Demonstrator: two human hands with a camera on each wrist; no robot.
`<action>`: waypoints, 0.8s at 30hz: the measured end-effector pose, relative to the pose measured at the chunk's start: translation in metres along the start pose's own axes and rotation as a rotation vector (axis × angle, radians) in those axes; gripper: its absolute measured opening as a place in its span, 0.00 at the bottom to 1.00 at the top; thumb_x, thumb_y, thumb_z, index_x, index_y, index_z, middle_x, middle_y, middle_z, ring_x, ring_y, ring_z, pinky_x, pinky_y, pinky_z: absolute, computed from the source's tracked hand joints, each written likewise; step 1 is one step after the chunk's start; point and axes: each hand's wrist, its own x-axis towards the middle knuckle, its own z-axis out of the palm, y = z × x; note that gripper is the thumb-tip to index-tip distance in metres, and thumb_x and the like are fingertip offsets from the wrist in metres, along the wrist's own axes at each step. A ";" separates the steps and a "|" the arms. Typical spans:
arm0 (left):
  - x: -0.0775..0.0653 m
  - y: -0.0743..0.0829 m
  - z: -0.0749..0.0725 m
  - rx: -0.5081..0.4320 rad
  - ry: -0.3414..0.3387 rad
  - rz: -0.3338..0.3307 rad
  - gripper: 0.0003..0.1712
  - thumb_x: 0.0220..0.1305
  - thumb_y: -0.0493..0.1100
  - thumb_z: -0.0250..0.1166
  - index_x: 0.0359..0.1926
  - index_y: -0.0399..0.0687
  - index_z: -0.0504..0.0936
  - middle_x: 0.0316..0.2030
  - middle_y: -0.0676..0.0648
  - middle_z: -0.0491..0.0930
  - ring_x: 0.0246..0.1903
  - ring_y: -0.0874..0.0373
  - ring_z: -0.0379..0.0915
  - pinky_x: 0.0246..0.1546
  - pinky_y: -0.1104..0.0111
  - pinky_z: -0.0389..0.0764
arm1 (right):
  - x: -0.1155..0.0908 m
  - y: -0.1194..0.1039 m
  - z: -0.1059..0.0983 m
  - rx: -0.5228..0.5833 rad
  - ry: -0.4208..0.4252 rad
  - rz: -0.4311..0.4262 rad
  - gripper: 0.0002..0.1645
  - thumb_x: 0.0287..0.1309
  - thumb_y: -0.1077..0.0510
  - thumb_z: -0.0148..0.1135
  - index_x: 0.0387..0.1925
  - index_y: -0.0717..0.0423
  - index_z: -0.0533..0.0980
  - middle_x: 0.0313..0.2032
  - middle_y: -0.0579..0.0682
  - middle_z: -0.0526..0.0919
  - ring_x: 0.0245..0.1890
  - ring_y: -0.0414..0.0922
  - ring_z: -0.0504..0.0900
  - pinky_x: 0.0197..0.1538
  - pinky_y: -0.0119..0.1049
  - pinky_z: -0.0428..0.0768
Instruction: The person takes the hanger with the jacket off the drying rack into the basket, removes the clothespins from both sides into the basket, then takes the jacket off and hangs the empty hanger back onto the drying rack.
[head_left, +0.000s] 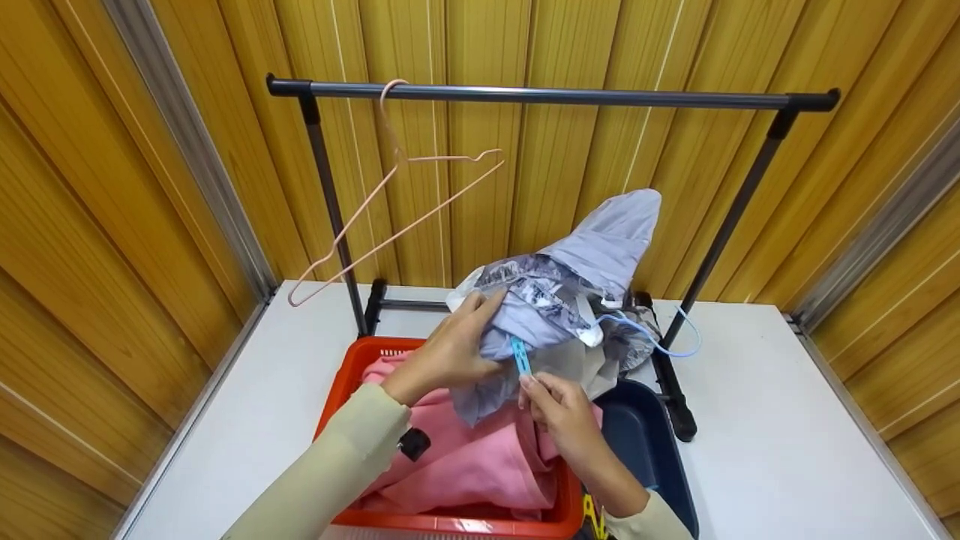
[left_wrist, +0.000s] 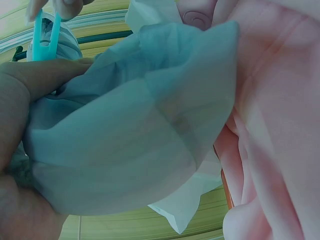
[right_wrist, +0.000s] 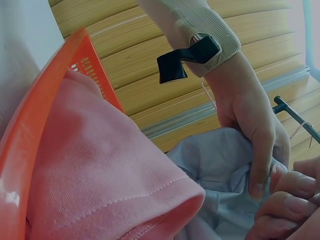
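A thin grey-lavender garment (head_left: 611, 244) with a dark patterned band is bunched up in front of me. My left hand (head_left: 454, 345) grips its near folds, thumb below and fingers on top. My right hand (head_left: 562, 412) pinches the lower end of a light blue clothespin (head_left: 520, 358), whose upper end meets the cloth just right of the left hand. In the left wrist view, a loose fold (left_wrist: 125, 160) of the garment hangs beside the left thumb. A pale blue hanger (head_left: 679, 352) sticks out at the garment's right side, its remainder hidden by the cloth.
Below my hands stands a red basket (head_left: 457, 525) with pink clothing (head_left: 480, 472) in it. Right of it is a dark blue tub (head_left: 637, 431), with yellow clothespins (head_left: 592, 516) near its front. Behind, a black rack (head_left: 570, 96) carries a pink hanger (head_left: 401, 156) at its left.
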 end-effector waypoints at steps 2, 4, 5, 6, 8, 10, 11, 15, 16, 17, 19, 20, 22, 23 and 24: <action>0.000 0.000 0.000 -0.004 -0.005 -0.007 0.59 0.43 0.38 0.75 0.75 0.48 0.53 0.53 0.46 0.68 0.42 0.55 0.70 0.43 0.64 0.77 | 0.000 0.001 0.000 0.005 0.000 -0.006 0.21 0.69 0.60 0.51 0.25 0.74 0.70 0.12 0.43 0.56 0.13 0.33 0.53 0.19 0.26 0.52; 0.000 0.001 0.000 -0.006 -0.006 -0.009 0.60 0.42 0.38 0.75 0.75 0.49 0.53 0.53 0.45 0.68 0.42 0.55 0.70 0.43 0.64 0.77 | 0.000 0.001 0.000 -0.002 0.000 -0.020 0.20 0.69 0.61 0.50 0.25 0.74 0.70 0.12 0.43 0.57 0.13 0.32 0.53 0.19 0.27 0.51; 0.000 0.001 0.000 -0.005 -0.004 -0.007 0.59 0.43 0.38 0.75 0.75 0.48 0.53 0.53 0.45 0.68 0.42 0.55 0.70 0.43 0.64 0.77 | 0.000 0.002 0.000 -0.009 0.001 -0.025 0.20 0.69 0.61 0.50 0.24 0.74 0.70 0.12 0.43 0.57 0.13 0.32 0.54 0.19 0.27 0.51; 0.000 0.000 0.000 -0.003 -0.001 -0.005 0.59 0.43 0.38 0.75 0.75 0.48 0.53 0.53 0.45 0.68 0.42 0.55 0.70 0.43 0.64 0.77 | 0.000 0.002 -0.001 -0.019 0.003 -0.032 0.20 0.69 0.62 0.50 0.24 0.73 0.70 0.13 0.43 0.57 0.13 0.32 0.54 0.20 0.27 0.51; 0.000 0.000 0.000 -0.003 0.005 0.002 0.59 0.43 0.39 0.75 0.75 0.48 0.54 0.53 0.45 0.68 0.42 0.55 0.70 0.43 0.64 0.76 | 0.000 0.003 -0.001 -0.032 0.003 -0.043 0.19 0.69 0.62 0.50 0.24 0.72 0.70 0.13 0.43 0.57 0.14 0.32 0.54 0.20 0.28 0.50; 0.000 -0.001 0.000 0.002 0.011 0.007 0.58 0.43 0.40 0.75 0.75 0.48 0.54 0.52 0.45 0.69 0.42 0.56 0.69 0.43 0.64 0.76 | 0.000 0.003 -0.002 -0.043 0.004 -0.052 0.19 0.69 0.62 0.51 0.23 0.71 0.71 0.13 0.43 0.57 0.14 0.32 0.54 0.20 0.29 0.50; 0.000 -0.001 0.001 0.002 0.012 0.006 0.59 0.43 0.40 0.75 0.75 0.48 0.54 0.52 0.45 0.69 0.42 0.56 0.69 0.42 0.64 0.75 | 0.000 0.004 -0.002 -0.048 0.004 -0.056 0.19 0.69 0.62 0.51 0.23 0.71 0.71 0.13 0.44 0.57 0.14 0.32 0.55 0.20 0.29 0.50; 0.000 -0.001 0.000 0.002 0.009 -0.013 0.59 0.43 0.40 0.74 0.75 0.51 0.53 0.51 0.47 0.69 0.40 0.57 0.68 0.40 0.66 0.74 | 0.000 0.005 -0.003 -0.056 0.002 -0.068 0.19 0.68 0.62 0.52 0.22 0.71 0.71 0.13 0.44 0.58 0.14 0.32 0.55 0.20 0.28 0.51; 0.000 -0.001 0.000 -0.001 0.008 -0.022 0.59 0.43 0.40 0.74 0.75 0.51 0.53 0.51 0.47 0.68 0.39 0.57 0.68 0.39 0.66 0.74 | -0.001 0.005 -0.003 -0.056 0.000 -0.067 0.19 0.68 0.62 0.52 0.22 0.71 0.71 0.13 0.44 0.58 0.14 0.32 0.55 0.20 0.27 0.51; 0.000 0.000 0.000 -0.003 0.008 -0.030 0.59 0.43 0.39 0.74 0.75 0.52 0.53 0.50 0.48 0.68 0.39 0.57 0.68 0.38 0.66 0.74 | -0.001 0.005 -0.003 -0.054 -0.001 -0.065 0.19 0.68 0.62 0.52 0.22 0.71 0.71 0.13 0.43 0.58 0.14 0.32 0.55 0.20 0.27 0.51; 0.000 0.000 0.000 -0.007 0.008 -0.044 0.59 0.43 0.39 0.74 0.75 0.52 0.53 0.50 0.48 0.68 0.39 0.57 0.68 0.38 0.66 0.74 | -0.001 0.006 -0.003 -0.050 -0.006 -0.061 0.19 0.68 0.62 0.52 0.22 0.71 0.71 0.13 0.43 0.58 0.14 0.32 0.55 0.20 0.27 0.51; 0.000 -0.001 0.000 -0.009 0.008 -0.050 0.59 0.42 0.39 0.74 0.75 0.52 0.53 0.50 0.48 0.68 0.39 0.57 0.68 0.38 0.66 0.74 | -0.001 0.006 -0.003 -0.048 -0.007 -0.058 0.19 0.68 0.62 0.51 0.22 0.72 0.71 0.13 0.43 0.58 0.14 0.32 0.55 0.20 0.27 0.51; 0.001 -0.001 -0.001 -0.018 0.008 -0.067 0.59 0.43 0.39 0.74 0.75 0.52 0.53 0.51 0.48 0.68 0.39 0.57 0.68 0.38 0.66 0.74 | -0.002 0.006 -0.004 -0.046 -0.011 -0.049 0.19 0.69 0.62 0.51 0.23 0.72 0.70 0.13 0.43 0.57 0.14 0.32 0.55 0.20 0.27 0.51; 0.000 -0.001 -0.001 -0.021 0.010 -0.070 0.59 0.43 0.39 0.74 0.75 0.52 0.53 0.51 0.48 0.68 0.39 0.57 0.68 0.38 0.66 0.74 | -0.002 0.006 -0.004 -0.044 -0.013 -0.045 0.19 0.69 0.62 0.51 0.23 0.72 0.70 0.13 0.43 0.57 0.13 0.32 0.55 0.20 0.27 0.51; 0.000 -0.002 -0.001 -0.024 0.013 -0.073 0.59 0.43 0.39 0.74 0.75 0.52 0.53 0.51 0.48 0.68 0.39 0.57 0.68 0.39 0.66 0.74 | -0.002 0.006 -0.005 -0.044 -0.013 -0.043 0.19 0.69 0.62 0.51 0.23 0.72 0.70 0.13 0.43 0.57 0.13 0.32 0.55 0.19 0.27 0.51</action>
